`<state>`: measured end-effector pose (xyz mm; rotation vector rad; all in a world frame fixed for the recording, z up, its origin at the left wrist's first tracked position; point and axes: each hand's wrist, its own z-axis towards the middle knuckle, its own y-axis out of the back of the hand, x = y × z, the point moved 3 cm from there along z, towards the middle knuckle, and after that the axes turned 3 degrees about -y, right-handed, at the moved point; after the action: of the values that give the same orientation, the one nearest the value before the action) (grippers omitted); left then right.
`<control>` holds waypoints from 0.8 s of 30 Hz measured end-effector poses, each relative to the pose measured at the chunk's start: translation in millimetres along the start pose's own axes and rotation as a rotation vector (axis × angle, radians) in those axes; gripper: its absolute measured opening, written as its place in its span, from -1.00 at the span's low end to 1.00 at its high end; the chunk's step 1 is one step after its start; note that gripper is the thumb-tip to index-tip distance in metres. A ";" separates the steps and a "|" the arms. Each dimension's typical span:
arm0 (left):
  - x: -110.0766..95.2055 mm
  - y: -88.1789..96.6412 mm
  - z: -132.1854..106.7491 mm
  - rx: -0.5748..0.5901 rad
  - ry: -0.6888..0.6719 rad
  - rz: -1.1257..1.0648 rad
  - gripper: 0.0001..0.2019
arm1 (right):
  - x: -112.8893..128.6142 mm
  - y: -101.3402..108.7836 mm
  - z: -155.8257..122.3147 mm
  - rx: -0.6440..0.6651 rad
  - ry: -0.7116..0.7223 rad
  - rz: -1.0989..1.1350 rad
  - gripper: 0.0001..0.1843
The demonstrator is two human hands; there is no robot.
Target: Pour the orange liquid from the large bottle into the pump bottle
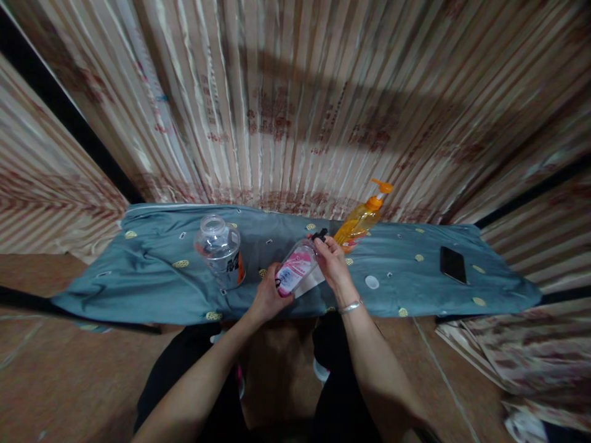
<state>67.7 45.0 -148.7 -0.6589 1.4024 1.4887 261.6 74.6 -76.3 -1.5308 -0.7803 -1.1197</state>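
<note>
A clear bottle with a pink and white label (296,271) is tilted over the table, its top leaning to the right. My left hand (269,293) is closed around its lower end. At the top of the bottle, the fingers of my right hand (333,258) pinch the black cap (319,235); whether it is loose from the neck I cannot tell. Beneath the bottle lies something flat and white (310,282). Just beyond my right hand stands a pump bottle of yellow-orange liquid (357,226) with an orange pump head.
A large clear open-necked jar (220,252) stands on the left of the cloth-covered table (154,271). On the right are a round white lid or disc (372,282) and a black phone (453,264). Striped curtains (286,111) hang behind, and dark frame bars (106,160) flank the table.
</note>
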 end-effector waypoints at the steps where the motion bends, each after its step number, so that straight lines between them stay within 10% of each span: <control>1: 0.2 -0.2 0.0 -0.001 0.002 -0.001 -0.23 | -0.2 -0.2 0.1 0.011 -0.007 -0.009 -0.46; 24: 0.8 -1.7 -1.5 0.042 0.047 -0.011 -0.18 | -0.6 0.3 -1.4 -0.029 0.007 0.007 -0.45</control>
<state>68.6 43.6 -150.4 -0.6780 1.4601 1.4393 261.3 73.2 -76.9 -1.5520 -0.7560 -1.1348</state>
